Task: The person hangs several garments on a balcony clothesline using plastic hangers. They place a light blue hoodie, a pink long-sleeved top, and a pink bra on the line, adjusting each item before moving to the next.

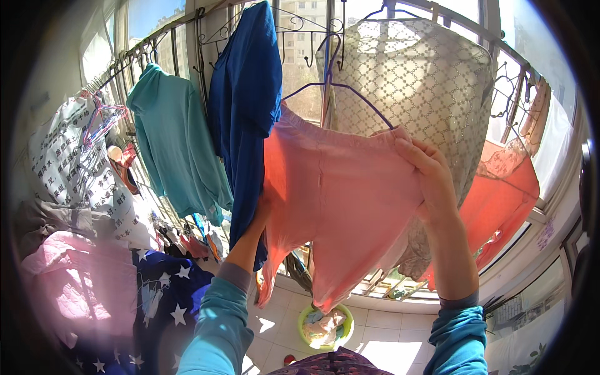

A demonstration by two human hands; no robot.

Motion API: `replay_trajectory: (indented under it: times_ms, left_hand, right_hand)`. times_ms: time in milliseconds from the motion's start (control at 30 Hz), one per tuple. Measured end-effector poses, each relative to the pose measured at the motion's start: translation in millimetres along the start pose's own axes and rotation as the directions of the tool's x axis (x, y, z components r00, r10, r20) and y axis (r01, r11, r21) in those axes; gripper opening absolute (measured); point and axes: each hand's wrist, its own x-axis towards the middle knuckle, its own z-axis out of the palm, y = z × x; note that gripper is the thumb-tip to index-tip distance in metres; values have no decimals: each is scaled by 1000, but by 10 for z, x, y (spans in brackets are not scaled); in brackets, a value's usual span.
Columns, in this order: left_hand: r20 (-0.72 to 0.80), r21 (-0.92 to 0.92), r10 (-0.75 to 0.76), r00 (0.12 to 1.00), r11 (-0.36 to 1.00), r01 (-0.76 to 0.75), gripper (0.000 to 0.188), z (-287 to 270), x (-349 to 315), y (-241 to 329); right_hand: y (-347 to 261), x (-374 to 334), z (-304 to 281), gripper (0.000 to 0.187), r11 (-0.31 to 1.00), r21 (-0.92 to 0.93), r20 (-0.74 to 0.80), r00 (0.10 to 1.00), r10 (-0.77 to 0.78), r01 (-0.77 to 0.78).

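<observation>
A pair of pink pants hangs in front of me below a purple wire hanger. Closed on the right end of its elastic waistband is my right hand, with the thumb in front, close to the hanger's right tip. My left hand is at the left side of the pants, beside a dark blue garment; cloth hides its fingers. The blue garment covers the left end of the waistband. Both pant legs dangle toward the floor.
A teal hooded top hangs left, a patterned sheer garment behind the pants, and a red-orange garment right. Pink bedding and star-printed navy cloth lie lower left. A green basin holding cloth stands on the tiled floor.
</observation>
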Motion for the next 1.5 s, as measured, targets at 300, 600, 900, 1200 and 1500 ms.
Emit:
replay_trajectory:
  times_ms: [300,600,900,1200,1500]
  left_hand:
    - [-25,-420,-102,994,904,82,20,-195,151,179]
    - [-172,-499,-67,983,866,-28,6,-85,338,551]
    - [-222,-505,-49,974,860,-71,7,-86,428,616]
    - [-174,-544,41,984,829,-131,7,-158,639,707]
    - [-107,-176,-89,990,982,69,17,-196,413,-78]
  right_hand:
    - [-203,764,493,18,972,-218,74,995,-72,87]
    - [-51,1547,765,18,999,25,150,988,-27,23]
    - [-238,1029,814,13,981,-167,31,995,-93,97]
    - [-382,1647,816,16,979,-195,-30,998,49,-54]
    - [95,1587,704,15,957,-288,50,998,45,-29]
